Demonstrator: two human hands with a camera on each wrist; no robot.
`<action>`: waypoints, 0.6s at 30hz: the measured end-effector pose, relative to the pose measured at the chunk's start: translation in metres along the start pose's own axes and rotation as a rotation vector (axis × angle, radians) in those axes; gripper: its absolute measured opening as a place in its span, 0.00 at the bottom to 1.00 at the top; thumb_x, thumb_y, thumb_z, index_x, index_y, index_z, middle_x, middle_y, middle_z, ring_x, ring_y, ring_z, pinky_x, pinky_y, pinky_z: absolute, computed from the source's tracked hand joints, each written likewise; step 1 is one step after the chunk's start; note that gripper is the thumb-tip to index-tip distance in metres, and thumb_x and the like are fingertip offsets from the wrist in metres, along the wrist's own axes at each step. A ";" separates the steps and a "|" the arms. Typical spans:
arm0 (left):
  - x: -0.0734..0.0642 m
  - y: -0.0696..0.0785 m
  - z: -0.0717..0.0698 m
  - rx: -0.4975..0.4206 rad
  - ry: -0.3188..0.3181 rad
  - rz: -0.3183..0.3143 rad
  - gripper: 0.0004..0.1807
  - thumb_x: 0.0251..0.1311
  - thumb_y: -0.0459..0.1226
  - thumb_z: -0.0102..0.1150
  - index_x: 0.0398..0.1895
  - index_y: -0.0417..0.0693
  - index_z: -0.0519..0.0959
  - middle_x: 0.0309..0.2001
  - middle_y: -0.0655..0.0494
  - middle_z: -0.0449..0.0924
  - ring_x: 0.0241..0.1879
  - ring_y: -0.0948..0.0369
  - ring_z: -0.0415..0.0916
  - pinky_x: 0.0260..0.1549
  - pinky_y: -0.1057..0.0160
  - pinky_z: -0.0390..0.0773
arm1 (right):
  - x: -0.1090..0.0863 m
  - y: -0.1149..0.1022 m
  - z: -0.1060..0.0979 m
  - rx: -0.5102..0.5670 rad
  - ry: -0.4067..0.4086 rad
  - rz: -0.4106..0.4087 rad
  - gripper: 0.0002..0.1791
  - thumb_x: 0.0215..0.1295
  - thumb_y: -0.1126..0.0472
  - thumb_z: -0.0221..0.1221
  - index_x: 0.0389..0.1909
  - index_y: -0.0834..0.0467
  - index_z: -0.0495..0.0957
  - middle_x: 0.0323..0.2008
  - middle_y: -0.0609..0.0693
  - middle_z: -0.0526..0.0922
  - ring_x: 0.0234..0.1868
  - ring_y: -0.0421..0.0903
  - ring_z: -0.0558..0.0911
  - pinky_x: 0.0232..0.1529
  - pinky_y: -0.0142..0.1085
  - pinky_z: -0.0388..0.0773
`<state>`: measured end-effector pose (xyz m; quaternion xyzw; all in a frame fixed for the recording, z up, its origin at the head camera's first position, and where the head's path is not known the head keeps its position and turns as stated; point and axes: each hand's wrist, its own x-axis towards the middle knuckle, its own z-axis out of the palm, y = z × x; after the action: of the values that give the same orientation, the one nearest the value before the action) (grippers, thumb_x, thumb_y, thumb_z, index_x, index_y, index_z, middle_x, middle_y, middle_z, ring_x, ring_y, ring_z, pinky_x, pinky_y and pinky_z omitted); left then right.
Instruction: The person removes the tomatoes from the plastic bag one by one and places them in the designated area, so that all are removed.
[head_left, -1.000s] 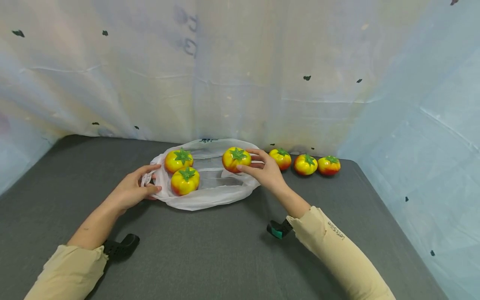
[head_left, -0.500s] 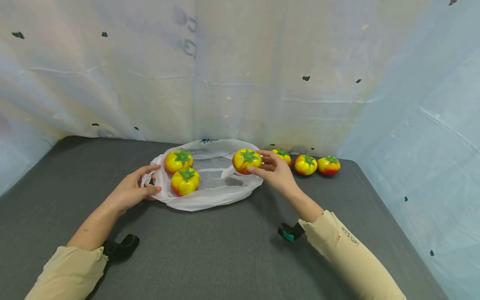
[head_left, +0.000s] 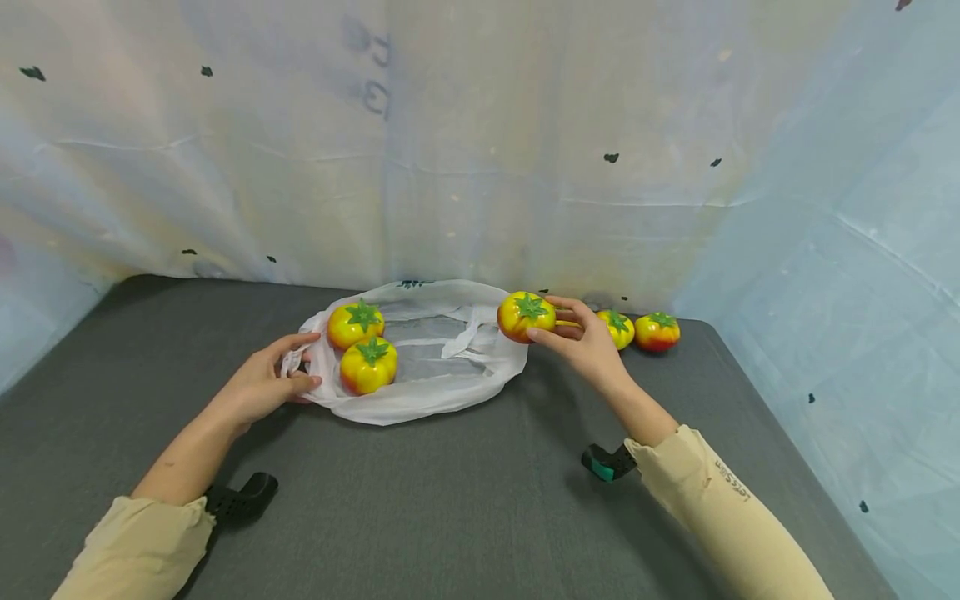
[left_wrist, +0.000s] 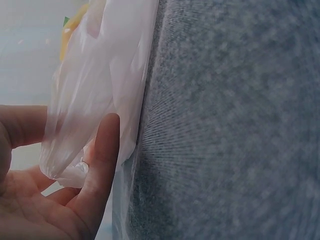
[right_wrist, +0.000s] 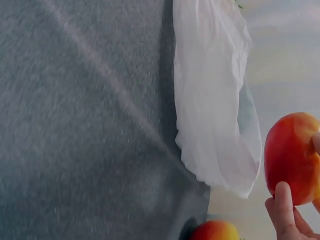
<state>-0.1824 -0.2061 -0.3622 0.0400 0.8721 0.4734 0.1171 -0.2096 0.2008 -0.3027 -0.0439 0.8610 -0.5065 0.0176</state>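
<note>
A white plastic bag [head_left: 427, 402] lies with its mouth spread wide on the dark table. Two yellow-red tomatoes [head_left: 357, 324] with green leafy tops sit in its left half. My left hand [head_left: 258, 383] holds the bag's gathered left end; in the left wrist view the thin plastic [left_wrist: 105, 75] passes between thumb and fingers. Over the bag's right rim, my right hand [head_left: 588, 346] grips another tomato [head_left: 523, 315], raised off the table. The right wrist view shows that tomato's red side [right_wrist: 290, 155] between the fingers, apart from the bag wall [right_wrist: 210, 100].
More tomatoes stand in a row to the right, one [head_left: 657, 332] in full view and one [head_left: 619, 331] partly behind the right hand. Yellow shows between the fingers too. Pale sheeting [head_left: 480, 167] hangs behind the table [head_left: 420, 508] and along its right side.
My right hand has carried its tomato rightward, from above the bag's inside to its right rim, now covering part of the tomato row. The left hand has stayed at the bag's end.
</note>
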 end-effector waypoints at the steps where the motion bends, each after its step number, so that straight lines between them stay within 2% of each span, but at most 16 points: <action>1: 0.000 0.000 0.000 -0.001 0.000 0.000 0.40 0.63 0.38 0.58 0.75 0.43 0.51 0.64 0.35 0.54 0.35 0.57 0.72 0.34 0.66 0.77 | 0.000 0.001 -0.001 -0.003 0.002 0.001 0.35 0.59 0.51 0.66 0.66 0.52 0.65 0.62 0.57 0.68 0.60 0.56 0.75 0.56 0.49 0.75; 18: -0.001 0.002 -0.001 0.015 0.000 -0.011 0.40 0.63 0.39 0.57 0.75 0.43 0.51 0.65 0.33 0.54 0.36 0.56 0.73 0.35 0.63 0.75 | -0.006 0.016 -0.024 -0.082 0.064 0.014 0.35 0.60 0.52 0.65 0.66 0.55 0.65 0.62 0.59 0.68 0.60 0.58 0.75 0.57 0.49 0.74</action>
<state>-0.1815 -0.2060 -0.3595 0.0359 0.8759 0.4661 0.1195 -0.2064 0.2300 -0.3055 -0.0224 0.8815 -0.4717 -0.0080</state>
